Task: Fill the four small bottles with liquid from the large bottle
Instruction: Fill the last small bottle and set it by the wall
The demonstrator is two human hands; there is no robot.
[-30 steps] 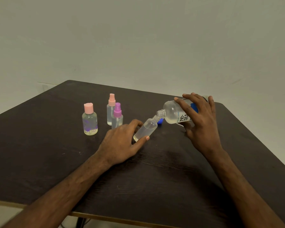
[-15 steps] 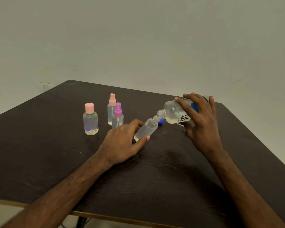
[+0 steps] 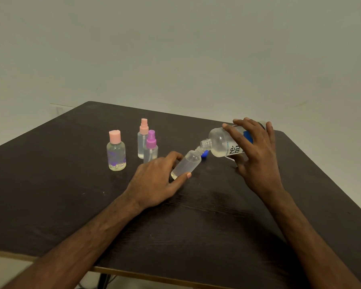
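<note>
Soft, even indoor light falls from above on a dark table (image 3: 50,195), leaving the pale wall (image 3: 175,49) a flat grey-green that dims toward the upper corners. Shadows are diffuse: a broad dark patch spreads on the wood beside the right forearm (image 3: 313,243), and a fainter one runs along the left forearm (image 3: 81,243). A dull sheen marks the tabletop between the two arms. The clear large bottle (image 3: 223,143) and the tilted small bottle (image 3: 186,164) carry only pale highlights. Centre detail is sharp; the near left corner goes soft. The wide lens splays the table's edges outward toward the frame's sides.
</note>
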